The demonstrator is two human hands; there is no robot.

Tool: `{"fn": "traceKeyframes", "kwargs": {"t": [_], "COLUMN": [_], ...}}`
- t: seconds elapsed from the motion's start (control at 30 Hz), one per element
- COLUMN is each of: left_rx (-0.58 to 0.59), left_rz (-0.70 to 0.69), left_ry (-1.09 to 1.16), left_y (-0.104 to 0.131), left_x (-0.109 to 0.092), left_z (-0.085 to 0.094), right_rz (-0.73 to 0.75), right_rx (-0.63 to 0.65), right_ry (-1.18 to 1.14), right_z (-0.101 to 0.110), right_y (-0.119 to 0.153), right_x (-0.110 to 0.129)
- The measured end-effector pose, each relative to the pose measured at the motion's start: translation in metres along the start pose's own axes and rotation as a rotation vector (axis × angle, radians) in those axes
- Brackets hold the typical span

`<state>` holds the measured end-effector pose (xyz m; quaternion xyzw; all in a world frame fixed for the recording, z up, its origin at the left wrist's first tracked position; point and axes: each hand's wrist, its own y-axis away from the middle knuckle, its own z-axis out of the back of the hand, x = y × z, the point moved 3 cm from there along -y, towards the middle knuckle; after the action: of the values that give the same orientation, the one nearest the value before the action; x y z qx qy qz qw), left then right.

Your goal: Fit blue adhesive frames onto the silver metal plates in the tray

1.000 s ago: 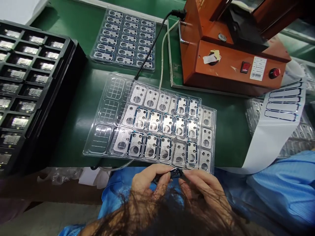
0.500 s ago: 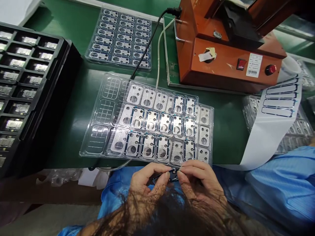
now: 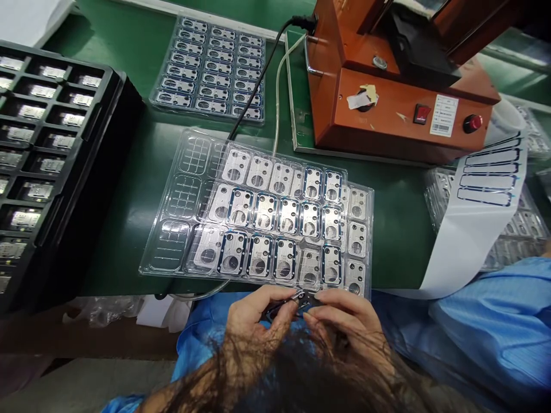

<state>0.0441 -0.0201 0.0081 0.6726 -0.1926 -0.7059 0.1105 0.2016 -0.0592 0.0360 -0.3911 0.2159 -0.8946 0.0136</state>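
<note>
Just beyond the near edge of a clear plastic tray (image 3: 166,272), my left hand (image 3: 262,315) pinches a small dark-rimmed metal plate (image 3: 302,298). My right hand (image 3: 348,321) is at the plate's right side with its fingers bent together; whatever lies between those fingertips is too small to make out. The tray holds rows of silvery plates (image 3: 259,256), several with dark blue borders and others plain. Hair covers part of both wrists.
A black compartment tray (image 3: 97,129) stands at the left. Behind are a tray of bordered plates (image 3: 217,60), cables and an orange machine (image 3: 413,109). A white strip (image 3: 451,241) with dark frames hangs at the right, near a blue sleeve (image 3: 499,315).
My right fingers have shifted slightly down and changed their bend beside the plate. The plate has tilted a little in my left hand.
</note>
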Motion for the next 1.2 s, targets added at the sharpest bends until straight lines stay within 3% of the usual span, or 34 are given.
{"fn": "traceKeyframes", "kwargs": {"t": [0.1,0.3,0.47,0.73,0.93,1.1,1.2], "left_rx": [-0.063,0.092,-0.022,-0.006,0.135,0.093,0.110], "left_rz": [0.035,-0.005,0.011,-0.008,-0.015,0.003,0.086], "left_ry": [0.030,-0.008,0.037,0.068,-0.026,0.019,0.034], "left_y": [0.004,0.006,0.002,0.004,0.004,0.003,0.002], "left_x": [0.002,0.001,-0.012,-0.012,-0.007,-0.014,-0.011], "left_z": [0.000,0.001,0.000,0.002,0.001,-0.001,0.000], "right_rz": [-0.074,-0.119,-0.126,-0.184,-0.176,-0.134,-0.110], "right_rx": [-0.028,0.032,0.043,0.059,0.065,0.069,0.100], "right_ry": [0.008,-0.049,-0.063,-0.155,-0.196,-0.189,-0.196], "right_z": [0.000,0.002,0.001,0.001,-0.001,-0.003,-0.003], "right_y": [0.000,-0.010,-0.013,-0.012,-0.011,-0.015,-0.020], "right_x": [-0.003,-0.005,-0.006,-0.008,-0.005,-0.004,-0.003]}}
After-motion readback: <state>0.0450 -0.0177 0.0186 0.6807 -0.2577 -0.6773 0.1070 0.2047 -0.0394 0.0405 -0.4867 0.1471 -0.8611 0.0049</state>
